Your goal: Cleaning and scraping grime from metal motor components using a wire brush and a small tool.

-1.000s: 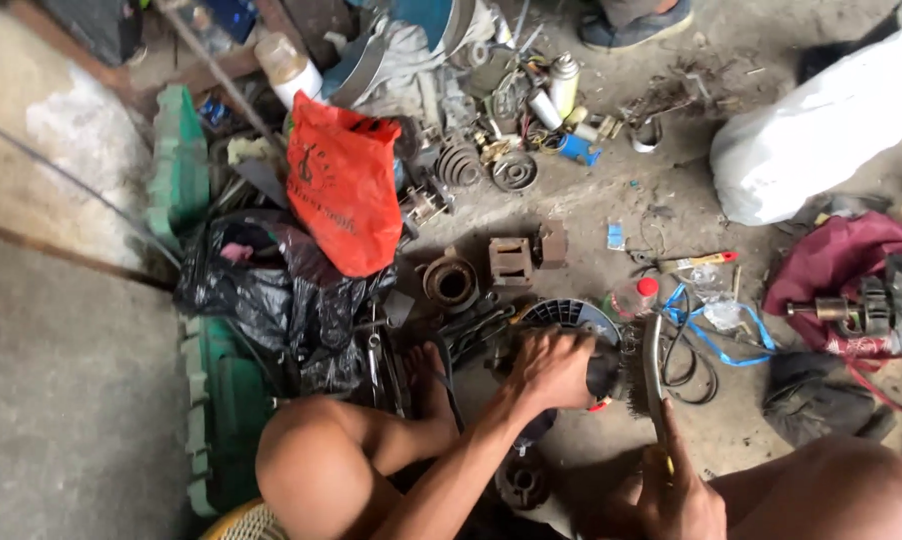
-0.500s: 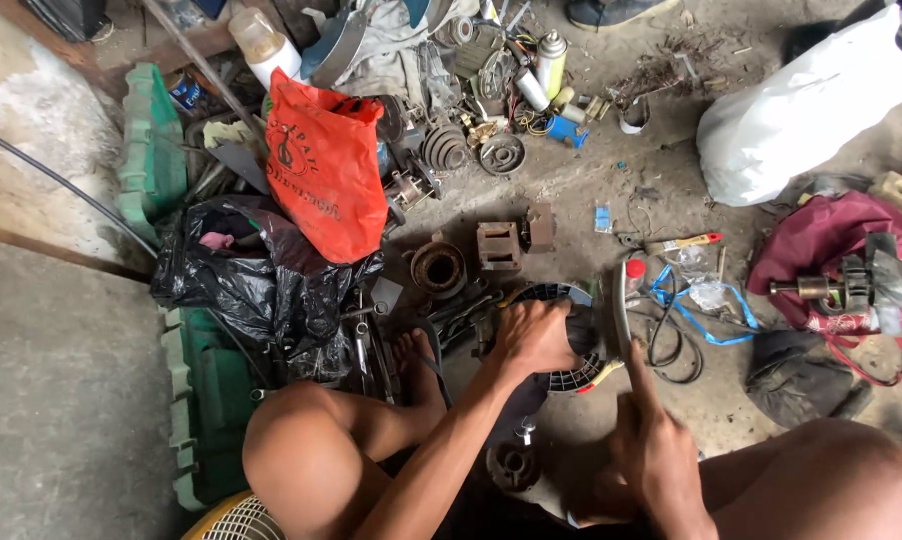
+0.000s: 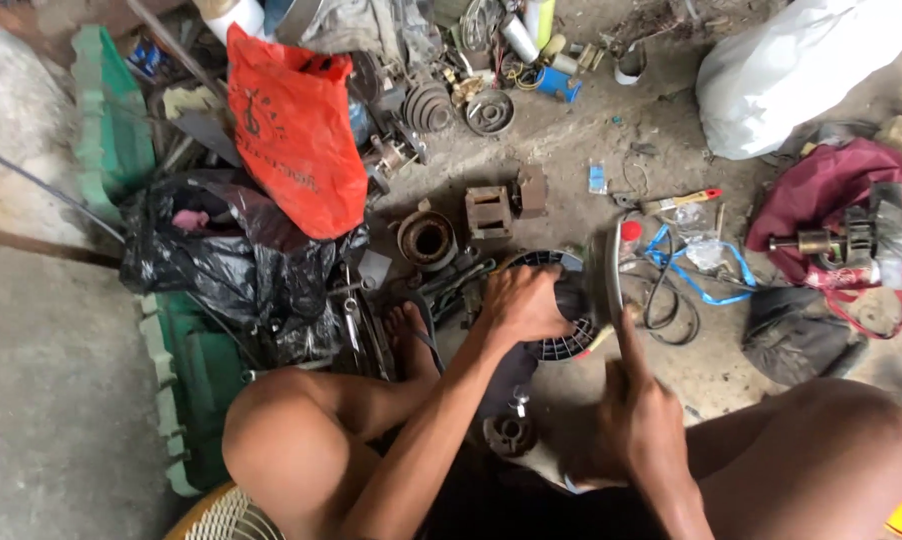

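Orange plastic bag (image 3: 296, 135) upper left, dark print; crumpled black bag (image 3: 226, 265) below; white sack (image 3: 796, 70) top right.

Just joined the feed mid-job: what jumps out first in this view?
The orange plastic bag at upper left, against a black bag, and the big white sack at top right. At centre, the left hand presses on a black ribbed fan housing, while the right hand holds a tool to it.

Dusty concrete floor (image 3: 571, 170) in daylight, littered with metal scrap (image 3: 441, 100).
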